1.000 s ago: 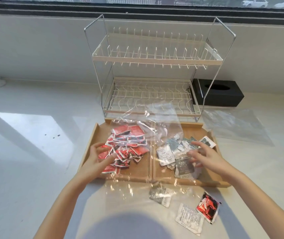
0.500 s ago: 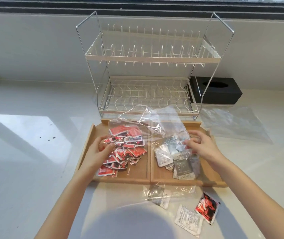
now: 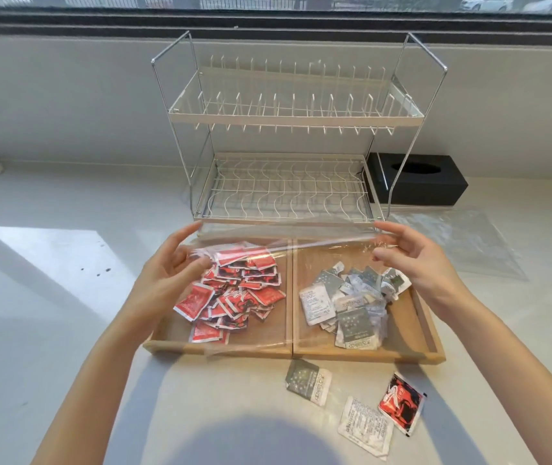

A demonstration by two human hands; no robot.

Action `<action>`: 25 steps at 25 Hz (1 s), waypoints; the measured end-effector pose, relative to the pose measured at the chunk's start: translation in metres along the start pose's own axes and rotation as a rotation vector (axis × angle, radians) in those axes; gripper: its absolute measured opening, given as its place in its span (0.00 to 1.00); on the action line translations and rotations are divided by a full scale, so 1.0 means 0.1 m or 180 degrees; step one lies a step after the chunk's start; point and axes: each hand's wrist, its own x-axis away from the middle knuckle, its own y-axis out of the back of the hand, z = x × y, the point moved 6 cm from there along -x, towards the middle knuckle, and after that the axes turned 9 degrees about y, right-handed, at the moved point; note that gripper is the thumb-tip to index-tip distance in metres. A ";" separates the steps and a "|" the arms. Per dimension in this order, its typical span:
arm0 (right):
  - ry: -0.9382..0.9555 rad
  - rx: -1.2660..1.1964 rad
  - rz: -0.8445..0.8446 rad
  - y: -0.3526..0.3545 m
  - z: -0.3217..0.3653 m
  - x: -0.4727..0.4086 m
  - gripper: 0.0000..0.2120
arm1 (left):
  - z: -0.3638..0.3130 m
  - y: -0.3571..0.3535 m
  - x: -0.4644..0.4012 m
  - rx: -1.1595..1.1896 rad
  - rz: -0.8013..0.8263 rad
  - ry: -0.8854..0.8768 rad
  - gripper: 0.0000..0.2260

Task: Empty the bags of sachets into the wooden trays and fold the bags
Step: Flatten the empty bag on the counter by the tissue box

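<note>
A clear plastic bag [image 3: 288, 239] is stretched flat over two wooden trays. My left hand [image 3: 170, 273] pinches its left edge and my right hand [image 3: 412, 260] pinches its right edge. The left tray [image 3: 154, 344] holds a pile of red sachets [image 3: 237, 297]. In the right tray [image 3: 432, 347] lies a heap of grey and white sachets [image 3: 348, 303]. Three loose sachets lie on the counter in front of the trays: a grey one [image 3: 308, 380], a white one [image 3: 365, 427] and a red one [image 3: 400, 402].
A two-tier wire dish rack [image 3: 288, 135] stands right behind the trays. A black tissue box [image 3: 419, 179] sits to its right. Another clear bag [image 3: 459, 239] lies flat on the white counter at the right. A window runs along the top.
Both hands have lifted and spread apart, pulling the clear bag taut above the trays. Before, they were down among the sachets with the bag crumpled over them.
</note>
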 end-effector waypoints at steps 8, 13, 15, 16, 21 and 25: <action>0.0140 0.0302 -0.0170 0.07 0.08 0.01 0.14 | -0.18 -0.08 0.10 -0.1069 -0.0082 -0.0046 0.13; 0.0292 0.0711 -0.0286 0.11 0.13 0.04 0.05 | -0.26 -0.03 0.07 -0.1494 -0.0509 -0.0319 0.10; 0.0350 0.0931 -0.0384 0.14 0.16 0.03 0.04 | -0.28 -0.01 0.08 -0.1632 -0.0785 -0.0429 0.08; 0.0388 0.1007 -0.0415 0.14 0.18 0.03 0.04 | -0.30 -0.01 0.08 -0.1648 -0.0888 -0.0483 0.09; 0.0514 0.0754 -0.0441 0.12 0.24 0.03 0.04 | -0.44 -0.01 0.17 -0.1731 -0.1179 -0.0845 0.11; 0.0598 0.0424 -0.0650 0.19 0.28 0.04 0.04 | -0.51 -0.01 0.16 -0.1595 -0.1024 -0.0835 0.07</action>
